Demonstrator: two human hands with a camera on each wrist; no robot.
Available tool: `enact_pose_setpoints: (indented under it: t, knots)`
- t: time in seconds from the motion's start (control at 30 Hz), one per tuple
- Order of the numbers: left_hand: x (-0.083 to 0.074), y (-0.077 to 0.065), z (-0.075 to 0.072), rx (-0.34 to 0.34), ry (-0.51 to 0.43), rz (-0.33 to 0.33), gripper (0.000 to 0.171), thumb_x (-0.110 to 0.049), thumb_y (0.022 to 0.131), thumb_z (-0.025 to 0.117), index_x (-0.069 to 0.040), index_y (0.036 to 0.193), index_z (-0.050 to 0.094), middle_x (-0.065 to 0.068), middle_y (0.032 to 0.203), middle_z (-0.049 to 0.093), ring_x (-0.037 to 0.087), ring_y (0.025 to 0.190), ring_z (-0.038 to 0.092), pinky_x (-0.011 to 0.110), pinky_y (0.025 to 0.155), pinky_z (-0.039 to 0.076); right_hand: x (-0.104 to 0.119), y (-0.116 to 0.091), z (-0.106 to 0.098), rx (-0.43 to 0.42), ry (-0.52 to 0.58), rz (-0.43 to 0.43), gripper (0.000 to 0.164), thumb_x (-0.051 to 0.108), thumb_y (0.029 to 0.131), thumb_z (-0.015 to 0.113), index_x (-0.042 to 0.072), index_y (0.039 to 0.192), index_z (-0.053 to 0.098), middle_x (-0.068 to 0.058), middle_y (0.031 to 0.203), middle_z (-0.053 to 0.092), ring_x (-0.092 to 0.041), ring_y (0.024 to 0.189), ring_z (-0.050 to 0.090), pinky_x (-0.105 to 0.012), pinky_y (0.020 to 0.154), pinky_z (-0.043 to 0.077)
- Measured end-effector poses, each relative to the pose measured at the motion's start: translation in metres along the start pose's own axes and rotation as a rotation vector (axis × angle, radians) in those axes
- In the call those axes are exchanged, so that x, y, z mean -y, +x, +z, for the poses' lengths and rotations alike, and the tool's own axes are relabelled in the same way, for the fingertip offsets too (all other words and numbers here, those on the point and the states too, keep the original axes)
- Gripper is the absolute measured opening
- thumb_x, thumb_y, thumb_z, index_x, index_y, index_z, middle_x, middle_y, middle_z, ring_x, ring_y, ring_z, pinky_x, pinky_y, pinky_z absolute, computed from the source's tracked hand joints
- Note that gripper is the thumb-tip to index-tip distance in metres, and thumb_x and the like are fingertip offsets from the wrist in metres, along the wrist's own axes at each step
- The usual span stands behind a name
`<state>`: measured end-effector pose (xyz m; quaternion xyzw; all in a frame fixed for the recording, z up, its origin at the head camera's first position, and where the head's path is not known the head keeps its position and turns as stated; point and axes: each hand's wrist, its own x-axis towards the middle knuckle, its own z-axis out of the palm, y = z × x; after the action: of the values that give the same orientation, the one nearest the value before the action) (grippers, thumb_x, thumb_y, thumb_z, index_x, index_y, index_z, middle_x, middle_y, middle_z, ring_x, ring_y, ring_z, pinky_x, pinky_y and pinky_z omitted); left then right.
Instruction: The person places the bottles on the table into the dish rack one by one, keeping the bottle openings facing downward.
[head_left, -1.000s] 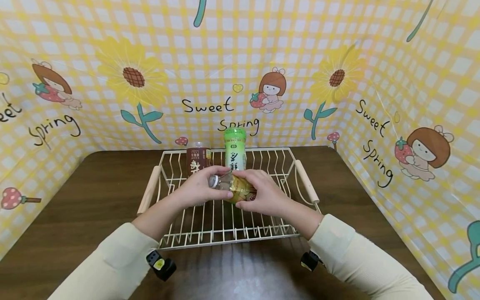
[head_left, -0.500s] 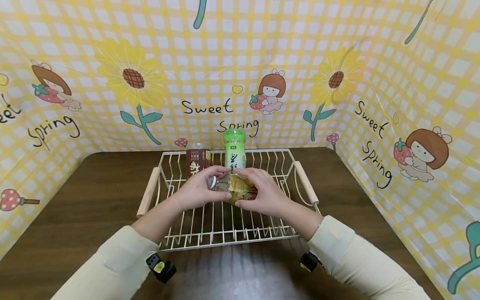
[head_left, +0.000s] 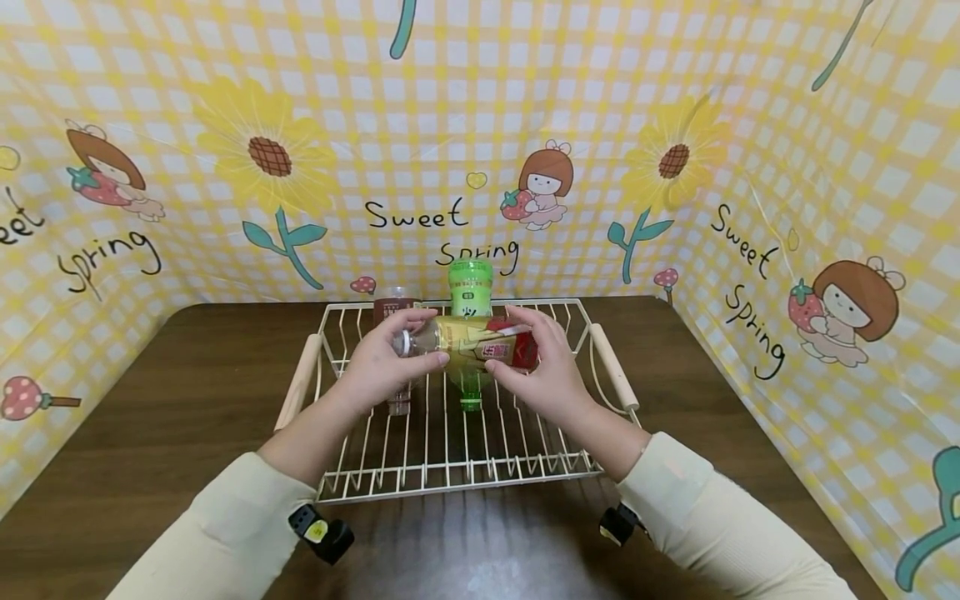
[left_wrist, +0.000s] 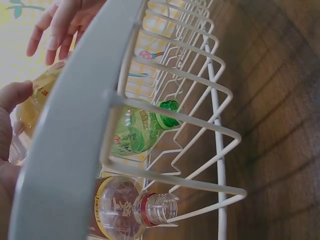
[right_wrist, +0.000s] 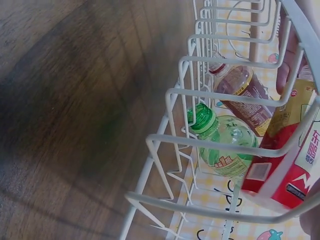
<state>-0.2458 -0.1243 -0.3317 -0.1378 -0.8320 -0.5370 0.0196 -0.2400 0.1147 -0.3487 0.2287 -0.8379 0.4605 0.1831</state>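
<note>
A clear plastic bottle (head_left: pixel 476 343) with a yellow and red label lies sideways between my two hands, above the wire rack (head_left: pixel 461 483). My left hand (head_left: pixel 375 362) grips its whitish neck end, thumb on the near side. Around its red base end my right hand (head_left: pixel 551 362) curls, with fingers behind and thumb in front. Just beyond, a green bottle (head_left: pixel 470 285) and a clear bottle with a dark red label (head_left: pixel 393 303) stand neck-down in the rack, partly hidden by the held bottle. In the right wrist view the held bottle's label (right_wrist: pixel 285 165) shows through the wires.
The white rack has wooden handles at its left (head_left: pixel 298 379) and right (head_left: pixel 613 364) sides, outside my forearms. It stands on a dark wooden table (head_left: pixel 172 400). A yellow checked cloth (head_left: pixel 420 150) hangs behind and at both sides.
The held bottle has moved up and away from me, and more of its yellow and red label shows. My hands are farther apart. The necks of both standing bottles have come into view below it.
</note>
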Motion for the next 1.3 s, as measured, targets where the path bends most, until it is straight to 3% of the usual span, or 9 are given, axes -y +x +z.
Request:
enact_pose_setpoints:
  t: [0.13, 0.27, 0.47, 0.6, 0.7, 0.83, 1.13, 1.3]
  knots:
    - [-0.001, 0.001, -0.002, -0.07, -0.079, -0.011, 0.062, -0.016, 0.086, 0.075, -0.011, 0.141, 0.049, 0.019, 0.142, 0.048, 0.032, 0.116, 0.057, 0.018, 0.078, 0.053, -0.001, 0.0, 0.001, -0.039, 0.008, -0.012, 0.067, 0.014, 0.078, 0.081, 0.01, 0.137, 0.051, -0.011, 0.138, 0.053, -0.031, 0.131, 0.042, -0.055, 0.106, 0.038]
    - [-0.002, 0.001, -0.004, -0.143, -0.102, -0.02, 0.062, -0.015, 0.086, 0.075, -0.013, 0.142, 0.049, 0.019, 0.146, 0.045, 0.032, 0.126, 0.051, 0.013, 0.079, 0.05, -0.003, 0.0, 0.002, -0.05, 0.05, -0.009, 0.064, 0.012, 0.079, 0.079, 0.009, 0.137, 0.051, -0.013, 0.139, 0.051, -0.031, 0.131, 0.043, -0.056, 0.106, 0.038]
    - [-0.004, 0.001, -0.005, -0.215, -0.207, -0.026, 0.062, -0.012, 0.087, 0.073, -0.013, 0.143, 0.046, 0.018, 0.146, 0.043, 0.029, 0.121, 0.052, 0.012, 0.079, 0.052, -0.001, 0.002, 0.002, -0.021, 0.192, 0.134, 0.049, 0.012, 0.084, 0.074, 0.004, 0.13, 0.058, -0.016, 0.132, 0.057, -0.03, 0.125, 0.049, -0.049, 0.108, 0.038]
    - [-0.005, 0.0, -0.003, -0.234, -0.256, -0.027, 0.062, -0.01, 0.088, 0.071, -0.013, 0.144, 0.044, 0.015, 0.141, 0.042, 0.023, 0.116, 0.052, 0.011, 0.079, 0.052, 0.001, 0.003, 0.005, 0.031, 0.268, 0.241, 0.044, 0.013, 0.088, 0.07, 0.002, 0.129, 0.06, -0.016, 0.138, 0.056, -0.03, 0.132, 0.047, -0.049, 0.113, 0.036]
    - [-0.006, -0.001, -0.001, -0.225, -0.284, -0.03, 0.062, -0.01, 0.089, 0.07, -0.013, 0.144, 0.043, 0.013, 0.135, 0.043, 0.019, 0.11, 0.053, 0.014, 0.078, 0.053, 0.003, 0.005, 0.008, 0.058, 0.304, 0.286, 0.049, 0.014, 0.09, 0.068, 0.002, 0.136, 0.054, -0.017, 0.142, 0.054, -0.031, 0.135, 0.046, -0.048, 0.114, 0.036]
    - [-0.004, 0.0, 0.001, -0.186, -0.299, -0.023, 0.061, -0.007, 0.089, 0.069, -0.011, 0.142, 0.041, 0.009, 0.122, 0.045, 0.014, 0.103, 0.055, 0.018, 0.075, 0.054, 0.005, 0.006, 0.011, 0.043, 0.336, 0.278, 0.059, 0.012, 0.09, 0.068, 0.003, 0.143, 0.045, -0.02, 0.142, 0.052, -0.034, 0.133, 0.048, -0.049, 0.112, 0.039]
    - [0.001, -0.001, 0.008, 0.008, -0.156, -0.019, 0.071, -0.017, 0.089, 0.072, -0.021, 0.149, 0.034, 0.016, 0.119, 0.047, 0.024, 0.102, 0.06, 0.027, 0.072, 0.055, 0.011, 0.008, 0.017, 0.029, 0.483, 0.222, 0.074, 0.006, 0.09, 0.065, 0.008, 0.153, 0.025, -0.023, 0.146, 0.044, -0.041, 0.134, 0.044, -0.055, 0.113, 0.036]
    - [0.002, -0.002, 0.011, 0.042, -0.092, -0.011, 0.077, -0.021, 0.087, 0.074, -0.025, 0.151, 0.03, 0.02, 0.121, 0.047, 0.031, 0.104, 0.062, 0.031, 0.071, 0.057, 0.015, 0.009, 0.021, 0.037, 0.553, 0.22, 0.081, 0.003, 0.09, 0.064, 0.01, 0.154, 0.017, -0.023, 0.148, 0.04, -0.04, 0.134, 0.045, -0.054, 0.112, 0.037]
